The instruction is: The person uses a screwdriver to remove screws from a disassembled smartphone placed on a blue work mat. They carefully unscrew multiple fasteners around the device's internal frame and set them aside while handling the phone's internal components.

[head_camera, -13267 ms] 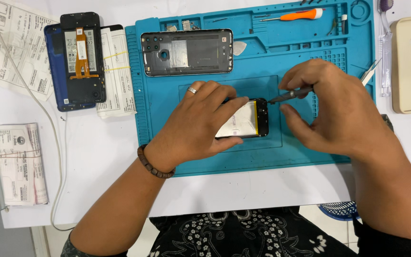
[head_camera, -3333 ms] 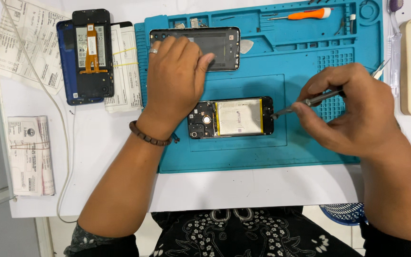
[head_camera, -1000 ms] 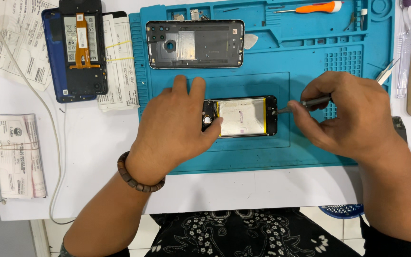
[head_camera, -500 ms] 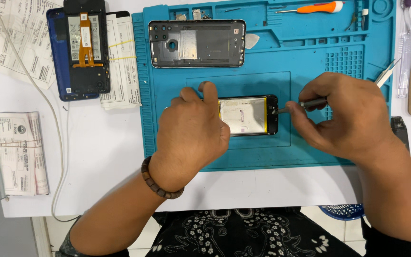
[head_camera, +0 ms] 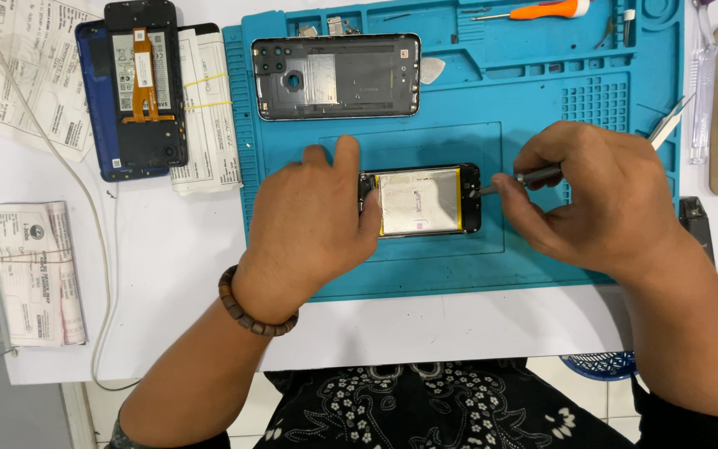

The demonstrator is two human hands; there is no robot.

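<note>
Since half a second ago the left hand (head_camera: pixel 309 229) has barely shifted, its grip flat and pressing the phone's (head_camera: pixel 421 201) nine o'clock end; the right hand (head_camera: pixel 600 204) pinches a screwdriver (head_camera: pixel 525 178), tip at the three o'clock end; phone lies mid-mat (head_camera: pixel 542 108), light, stiff, fragile inside; hold by its edges.

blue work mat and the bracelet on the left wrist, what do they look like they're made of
The blue work mat looks like silicone or soft rubber: matte, with moulded trays and a grid of small cells along its top. The bracelet on the left wrist looks like dark wooden beads with a dull sheen, though plastic or seed is possible.
</note>
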